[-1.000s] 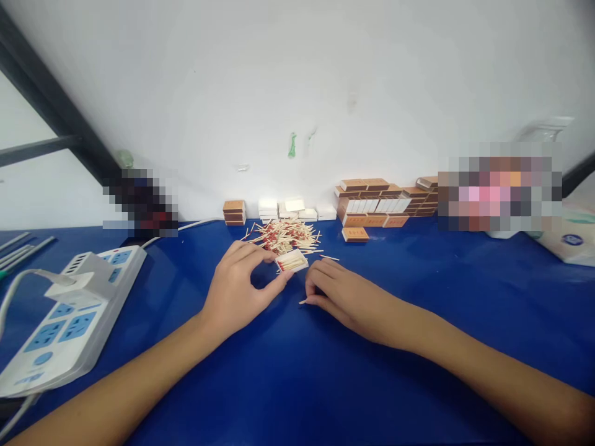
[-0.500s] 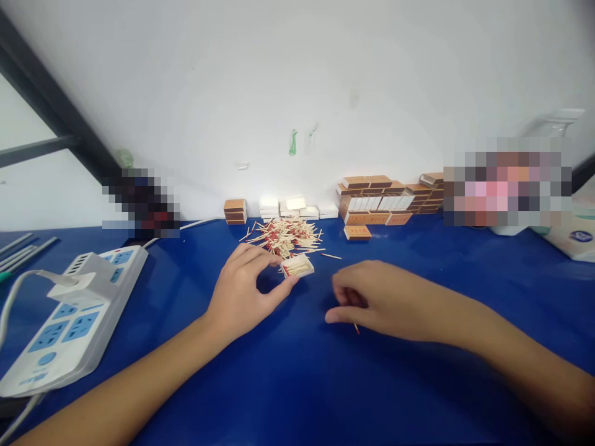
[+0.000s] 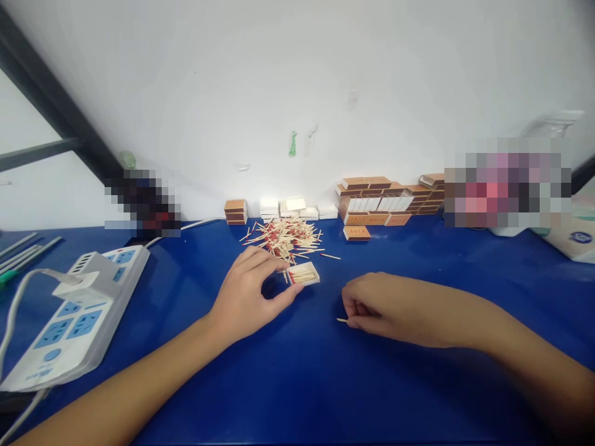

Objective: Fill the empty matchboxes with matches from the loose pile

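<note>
A plain white wall fills the upper half of the frame. It is evenly lit, with a small green smear near the centre and a faint scuff just right of it. Below, a glossy blue table spans the whole lower half and meets the wall along a straight line. At the upper left a black diagonal bar joins a black horizontal bar — the surface behind them is pale.
</note>
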`<control>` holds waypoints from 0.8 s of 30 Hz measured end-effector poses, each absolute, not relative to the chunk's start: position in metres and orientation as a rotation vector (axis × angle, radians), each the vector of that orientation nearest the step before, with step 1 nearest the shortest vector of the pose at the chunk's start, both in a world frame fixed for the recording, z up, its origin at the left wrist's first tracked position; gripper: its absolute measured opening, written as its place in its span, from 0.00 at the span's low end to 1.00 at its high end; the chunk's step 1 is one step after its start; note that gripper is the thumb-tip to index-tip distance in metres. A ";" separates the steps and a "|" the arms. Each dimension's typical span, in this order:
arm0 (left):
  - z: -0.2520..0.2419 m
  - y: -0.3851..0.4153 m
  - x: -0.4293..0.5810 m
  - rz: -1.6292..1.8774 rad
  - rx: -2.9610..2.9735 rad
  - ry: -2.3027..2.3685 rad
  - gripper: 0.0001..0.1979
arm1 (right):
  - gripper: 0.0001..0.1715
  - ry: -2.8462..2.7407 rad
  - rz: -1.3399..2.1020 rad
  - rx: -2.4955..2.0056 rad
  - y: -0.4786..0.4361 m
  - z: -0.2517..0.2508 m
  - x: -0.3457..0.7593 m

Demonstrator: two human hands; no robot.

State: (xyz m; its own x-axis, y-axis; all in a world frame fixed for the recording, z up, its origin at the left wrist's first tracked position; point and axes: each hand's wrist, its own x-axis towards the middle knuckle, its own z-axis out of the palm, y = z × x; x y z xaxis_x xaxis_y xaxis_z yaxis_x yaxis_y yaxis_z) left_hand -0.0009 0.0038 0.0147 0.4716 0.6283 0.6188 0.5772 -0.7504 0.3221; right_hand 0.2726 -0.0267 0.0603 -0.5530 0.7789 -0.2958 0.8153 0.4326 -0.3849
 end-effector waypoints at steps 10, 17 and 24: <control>0.013 -0.001 0.003 0.991 2.712 0.819 0.14 | 0.08 3.113 -0.321 1.406 -0.018 0.042 0.247; 0.015 -0.002 0.002 1.033 2.662 0.880 0.12 | 0.10 3.151 -0.176 1.627 -0.004 0.041 0.260; 0.010 0.001 0.001 0.890 2.678 0.867 0.13 | 0.11 2.883 -0.270 1.870 0.032 0.015 0.286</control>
